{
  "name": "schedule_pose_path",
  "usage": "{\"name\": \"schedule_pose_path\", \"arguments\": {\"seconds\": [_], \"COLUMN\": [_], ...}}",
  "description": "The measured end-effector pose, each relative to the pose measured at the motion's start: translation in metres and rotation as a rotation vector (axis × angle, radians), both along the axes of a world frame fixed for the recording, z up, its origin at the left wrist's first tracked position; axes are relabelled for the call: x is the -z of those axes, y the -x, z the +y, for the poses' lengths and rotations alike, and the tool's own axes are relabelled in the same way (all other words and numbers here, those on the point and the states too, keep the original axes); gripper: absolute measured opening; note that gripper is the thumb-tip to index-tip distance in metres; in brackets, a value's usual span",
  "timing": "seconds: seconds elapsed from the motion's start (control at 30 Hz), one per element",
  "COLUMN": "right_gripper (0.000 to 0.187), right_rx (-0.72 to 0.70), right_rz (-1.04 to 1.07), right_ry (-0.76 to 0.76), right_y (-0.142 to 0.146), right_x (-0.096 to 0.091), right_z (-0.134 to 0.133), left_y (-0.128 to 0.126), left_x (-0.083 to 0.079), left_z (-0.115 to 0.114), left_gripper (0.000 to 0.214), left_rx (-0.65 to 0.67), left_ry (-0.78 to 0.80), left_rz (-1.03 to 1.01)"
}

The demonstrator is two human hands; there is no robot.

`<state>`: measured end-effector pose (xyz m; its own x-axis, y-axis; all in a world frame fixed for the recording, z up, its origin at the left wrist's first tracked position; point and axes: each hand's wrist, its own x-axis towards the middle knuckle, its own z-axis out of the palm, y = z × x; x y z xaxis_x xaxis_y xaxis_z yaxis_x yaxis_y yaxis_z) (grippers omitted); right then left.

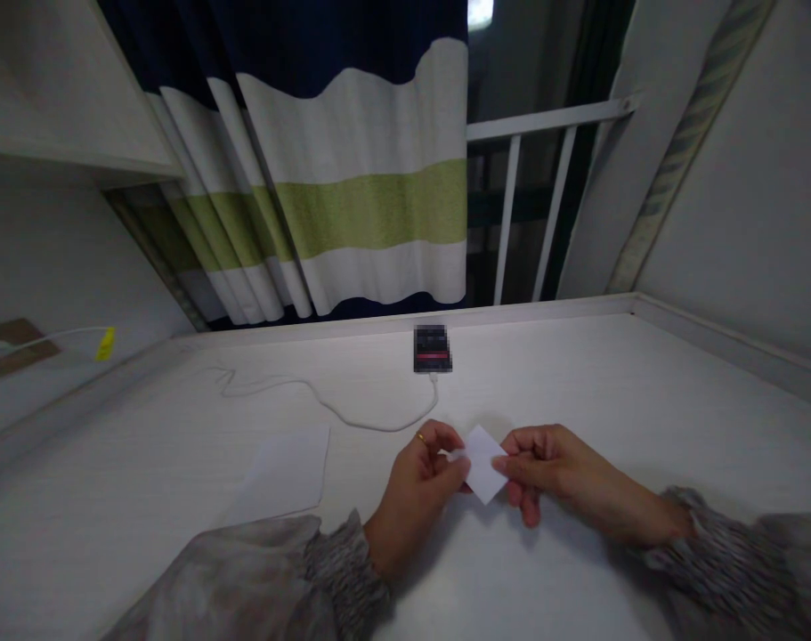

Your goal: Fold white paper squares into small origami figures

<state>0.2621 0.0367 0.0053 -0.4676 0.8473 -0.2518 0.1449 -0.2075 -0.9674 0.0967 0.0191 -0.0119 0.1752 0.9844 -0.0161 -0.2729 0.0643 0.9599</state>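
Left hand (415, 490) and right hand (555, 463) pinched a white paper square (483, 458) — each grip closed on it. The dark device (432, 349) was blurred beyond reading.

The table (699, 418) has room rightward; ahead-left, a cable (371, 428) crosses, apparently flat.

Dim light | glare at window (525, 71) top | soft shadows | device (433, 348) pixelated

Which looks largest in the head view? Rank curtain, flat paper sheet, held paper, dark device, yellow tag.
1. Curtain
2. Flat paper sheet
3. Held paper and dark device: too alike to rank
4. Yellow tag
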Motion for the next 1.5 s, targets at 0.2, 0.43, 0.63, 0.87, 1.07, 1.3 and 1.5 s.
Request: {"name": "schedule_pose_path", "arguments": {"seconds": [0.2,0.43,0.63,0.87,1.07,1.3,1.5], "right_gripper": [0.036,0.023,0.020,0.026,0.024,0.015,0.013], "right_rx": [0.024,0.028,0.030,0.028,0.056,0.116,0.131], "right_rz": [0.110,0.172,0.226,0.240,0.132,0.150,0.149], "right_ry": [-0.034,-0.124,-0.126,-0.106,-0.223,-0.243,-0.278], "right_y": [-0.006,-0.008,-0.007,-0.002,0.002,0.000,-0.001], "right_x": [-0.001,-0.001,0.002,0.008,0.014,0.008,0.005], "right_z": [0.002,-0.002,-0.003,-0.006,-0.008,-0.009,-0.010], "left_y": [0.004,0.003,0.002,0.001,0.002,0.001,0.002], "left_x": [-0.004,-0.005,-0.004,0.001,0.003,0.001,-0.002], "left_z": [-0.001,-0.002,0.000,0.002,0.000,-0.002,-0.004], "left_gripper": [0.021,0.035,0.025,0.029,0.022,0.019,0.011], "left_rx": [0.113,0.117,0.060,-0.042,-0.063,-0.048,-0.001], "left_ry": [0.047,0.102,0.040,-0.003,-0.065,-0.115,-0.202], "left_rz": [0.058,-0.048,-0.070,-0.041,0.071,0.077,0.013]}}
